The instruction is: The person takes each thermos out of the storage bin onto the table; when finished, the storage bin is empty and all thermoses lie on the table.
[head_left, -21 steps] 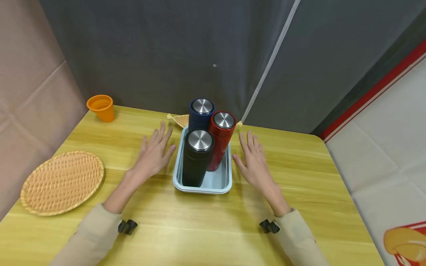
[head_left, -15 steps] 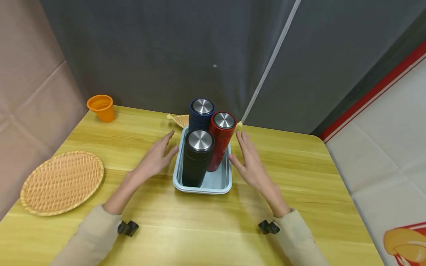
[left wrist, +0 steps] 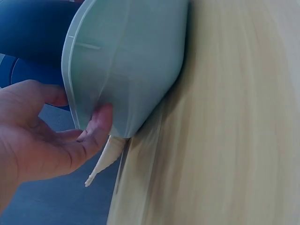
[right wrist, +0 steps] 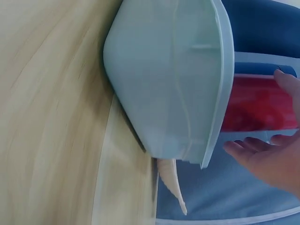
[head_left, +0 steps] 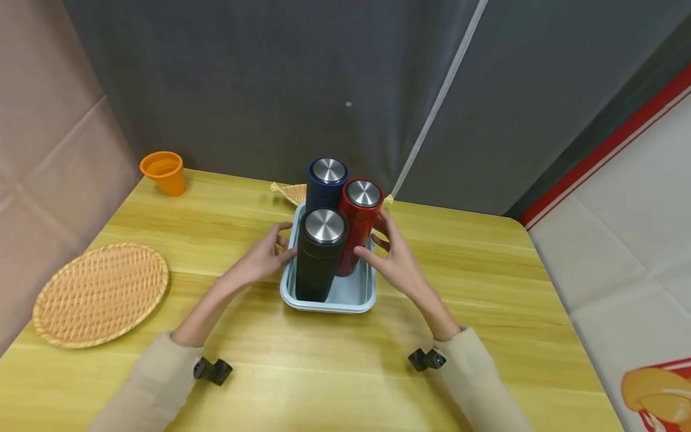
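Three thermos bottles stand upright in a light-blue plastic bin [head_left: 348, 294]: a black thermos [head_left: 315, 270], a red thermos [head_left: 351, 240] and a navy thermos [head_left: 324, 195] behind. My left hand [head_left: 261, 258] grips the bin's left side; in the left wrist view its fingertips [left wrist: 103, 119] lie on the outer wall and its thumb is at the rim. My right hand [head_left: 402, 264] is at the bin's right side, bent around the red thermos. In the right wrist view, its fingers [right wrist: 239, 150] are apart from the bin's wall, with the thumb over the red thermos.
A round woven tray [head_left: 102, 294] lies at the left of the wooden table [head_left: 302, 372]. An orange cup [head_left: 165, 174] stands at the back left. Behind the bin, part of a small woven basket [head_left: 294, 193] shows. A grey curtain [head_left: 243, 90] hangs along the back.
Both hands have moved inward to the bin from either side, and their spread fingers have bent. The left fingers have come onto the bin. The bin and thermoses look unmoved.
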`<state>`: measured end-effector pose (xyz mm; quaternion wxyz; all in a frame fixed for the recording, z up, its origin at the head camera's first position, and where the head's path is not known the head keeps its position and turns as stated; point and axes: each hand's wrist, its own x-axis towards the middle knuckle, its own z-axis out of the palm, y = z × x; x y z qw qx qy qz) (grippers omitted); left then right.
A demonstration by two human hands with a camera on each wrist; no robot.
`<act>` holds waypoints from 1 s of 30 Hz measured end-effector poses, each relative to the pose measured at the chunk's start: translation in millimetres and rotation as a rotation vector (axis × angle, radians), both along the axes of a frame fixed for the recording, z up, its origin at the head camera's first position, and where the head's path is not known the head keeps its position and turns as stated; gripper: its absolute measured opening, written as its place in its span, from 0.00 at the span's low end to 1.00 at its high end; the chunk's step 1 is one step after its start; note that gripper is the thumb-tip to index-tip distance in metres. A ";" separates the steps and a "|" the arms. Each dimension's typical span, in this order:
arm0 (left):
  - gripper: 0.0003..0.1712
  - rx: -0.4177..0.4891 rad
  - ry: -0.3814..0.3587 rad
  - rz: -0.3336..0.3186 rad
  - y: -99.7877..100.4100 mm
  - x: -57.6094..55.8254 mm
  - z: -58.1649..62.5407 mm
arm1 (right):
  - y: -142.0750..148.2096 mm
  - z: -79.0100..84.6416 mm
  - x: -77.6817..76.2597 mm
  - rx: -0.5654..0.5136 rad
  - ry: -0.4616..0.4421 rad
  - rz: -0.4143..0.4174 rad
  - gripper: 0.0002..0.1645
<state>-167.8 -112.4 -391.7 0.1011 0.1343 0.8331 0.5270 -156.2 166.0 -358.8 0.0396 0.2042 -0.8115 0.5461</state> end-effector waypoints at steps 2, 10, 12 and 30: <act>0.34 0.047 -0.043 0.008 1.2 0.4 -2.3 | -4.3 -0.5 0.1 -0.024 -0.013 -0.007 0.52; 0.33 0.241 -0.208 0.040 3.0 3.4 -7.3 | -16.8 -3.9 -0.3 -0.047 0.024 -0.109 0.48; 0.33 0.267 -0.227 0.045 3.0 4.4 -7.1 | -18.7 -3.2 -2.0 -0.042 0.030 -0.120 0.47; 0.34 0.309 -0.234 0.081 6.2 8.9 -6.5 | -37.3 32.0 16.9 -0.051 0.066 -0.206 0.41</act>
